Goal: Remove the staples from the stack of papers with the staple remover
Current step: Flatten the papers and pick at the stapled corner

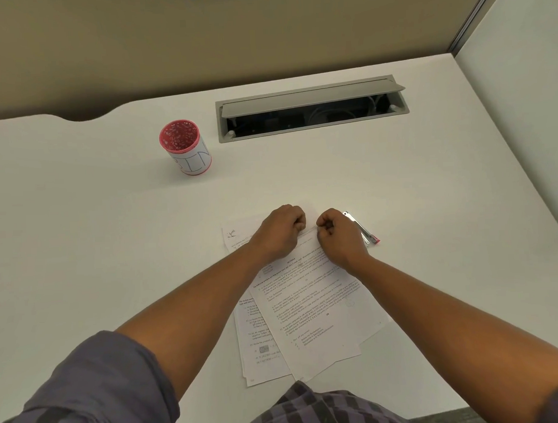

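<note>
My left hand [280,232] was curled into a loose fist at the top edge of the fanned stack of white printed papers [309,308], knuckles toward the camera, so I could not tell whether the fingertips pinched the sheet or merely pressed on it. My right hand [337,236] sat just beside it, curled the same way, its fingers tucked under and hidden from me; whether it held anything small I could not make out. Between the two fists the top page showed a slight fold or lifted strip, but any staple there was too small to see. The slim metal staple remover with a pink tip [362,229] lay on the white desk [113,217] just right of my right hand, partly covered by it, and I could not tell if they touched. The lower sheets poked out at the left and bottom, their text too blurred to read. Well apart, farther back, stood a pink-rimmed white cylindrical cup [187,148] with faint lettering, and beside it a grey cable hatch [312,107] stood propped open over a dark recess. My rolled grey sleeves were cut off at the frame's lower corners.
</note>
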{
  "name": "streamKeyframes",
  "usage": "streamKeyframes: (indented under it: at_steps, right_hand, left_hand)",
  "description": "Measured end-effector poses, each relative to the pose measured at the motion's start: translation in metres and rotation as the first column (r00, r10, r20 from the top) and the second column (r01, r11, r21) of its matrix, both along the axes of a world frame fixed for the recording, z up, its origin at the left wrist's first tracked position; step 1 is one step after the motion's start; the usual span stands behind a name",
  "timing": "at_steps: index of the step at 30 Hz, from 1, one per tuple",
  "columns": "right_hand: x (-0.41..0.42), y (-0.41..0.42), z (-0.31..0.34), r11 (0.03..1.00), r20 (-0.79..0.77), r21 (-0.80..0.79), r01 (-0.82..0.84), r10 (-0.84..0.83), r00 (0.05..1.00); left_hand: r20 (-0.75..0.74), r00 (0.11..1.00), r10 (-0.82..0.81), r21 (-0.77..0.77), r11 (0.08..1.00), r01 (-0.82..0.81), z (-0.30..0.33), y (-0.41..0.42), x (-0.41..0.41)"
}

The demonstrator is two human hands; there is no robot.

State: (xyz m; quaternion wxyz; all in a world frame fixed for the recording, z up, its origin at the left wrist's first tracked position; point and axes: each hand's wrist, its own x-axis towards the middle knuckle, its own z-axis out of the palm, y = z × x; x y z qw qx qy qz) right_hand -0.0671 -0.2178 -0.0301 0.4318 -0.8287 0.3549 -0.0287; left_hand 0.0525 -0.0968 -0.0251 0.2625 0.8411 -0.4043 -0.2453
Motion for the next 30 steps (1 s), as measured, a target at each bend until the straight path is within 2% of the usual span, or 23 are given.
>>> streamKeyframes:
  at_steps: [7,11,21,30]
  right_hand:
    - [0.000,0.000,0.001,1.000,-0.002,0.014,0.016,-0.016,1.000]
    - [0.000,0.000,0.002,0.999,-0.010,0.024,0.023,-0.022,1.000]
    - [-0.001,0.001,0.001,1.000,-0.003,0.021,0.012,-0.012,1.000]
    - [-0.001,0.001,0.001,0.999,-0.004,0.031,0.008,-0.008,1.000]
  left_hand:
    - [-0.079,0.993,0.085,-0.018,0.996,-0.087,0.004,-0.001,0.000]
    - [-0.084,0.993,0.083,-0.019,0.996,-0.085,-0.003,0.003,0.000]
    - [0.062,0.988,0.142,0.139,0.979,-0.149,0.005,-0.011,-0.011]
    - [0.162,0.987,-0.018,0.246,0.969,-0.023,0.009,-0.015,-0.016]
